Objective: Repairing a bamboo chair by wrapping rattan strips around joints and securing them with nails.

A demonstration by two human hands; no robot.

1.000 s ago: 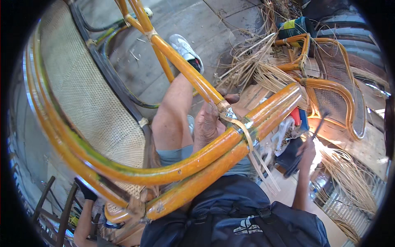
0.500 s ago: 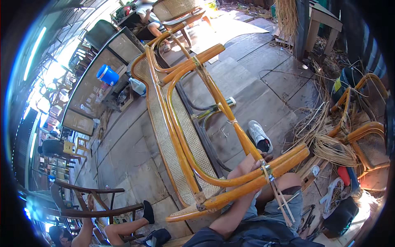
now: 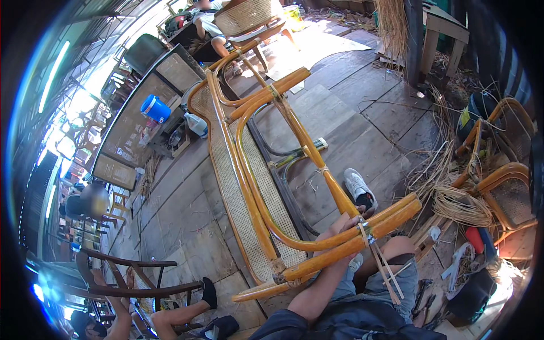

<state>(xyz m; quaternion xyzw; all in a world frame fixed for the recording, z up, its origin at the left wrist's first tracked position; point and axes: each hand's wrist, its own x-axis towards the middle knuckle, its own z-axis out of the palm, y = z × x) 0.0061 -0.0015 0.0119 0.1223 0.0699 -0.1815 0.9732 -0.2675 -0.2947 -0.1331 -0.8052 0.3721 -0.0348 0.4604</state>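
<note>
A long rattan seat frame [image 3: 254,198] with glossy orange-brown poles and woven cane panels lies tilted across my lap and the floor. My left forearm passes under its near curved pole. My left hand [image 3: 342,222] is closed round the pole joint at the near right corner. Just beside it, pale binding strips [image 3: 371,238] wrap the joint, and their loose ends [image 3: 390,279] hang over my leg. Fingers of my right hand [image 3: 368,212] show only in part behind the joint. The poles hide the rest of that hand, and what it holds cannot be made out.
A coil of cane strips [image 3: 462,205] lies at right, near smaller rattan frames [image 3: 501,184]. Dark tools [image 3: 424,299] and a black bag [image 3: 471,294] sit beside my leg. A blue container [image 3: 155,109] stands far left. Another person's leg [image 3: 184,317] and a dark chair frame [image 3: 144,291] are lower left.
The view has shifted slightly, so the background sits a little farther right. My hands stay at the same bound joint, with small finger movement. The strips' loose ends hang slightly differently.
</note>
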